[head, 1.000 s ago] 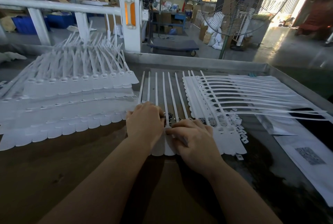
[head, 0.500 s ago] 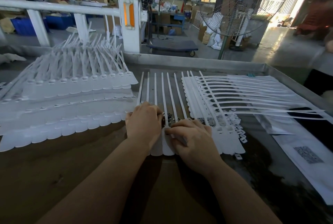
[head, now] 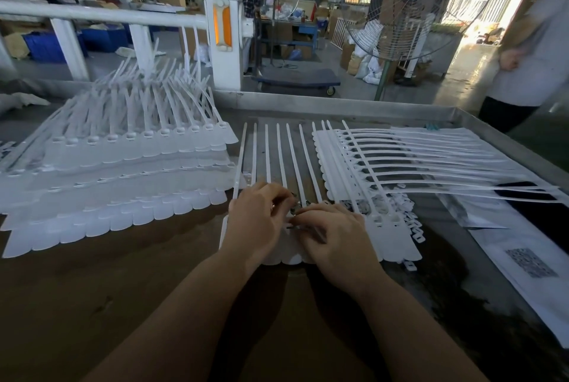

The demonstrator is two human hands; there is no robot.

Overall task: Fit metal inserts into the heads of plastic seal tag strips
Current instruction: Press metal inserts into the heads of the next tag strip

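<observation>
Little has shifted: both hands stay put, left hand point(head: 257, 221) and right hand point(head: 335, 237) pinching small metal inserts point(head: 294, 207) over the strip heads point(head: 286, 255) beneath them.

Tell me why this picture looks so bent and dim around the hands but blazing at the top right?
Head view: the wide-angle lens bows the white railing and table rim; daylight from the doorway blows out, leaving the table dark; the left hand and right hand hide the strip heads, and the small metal bits between them are slightly blurred.
</observation>
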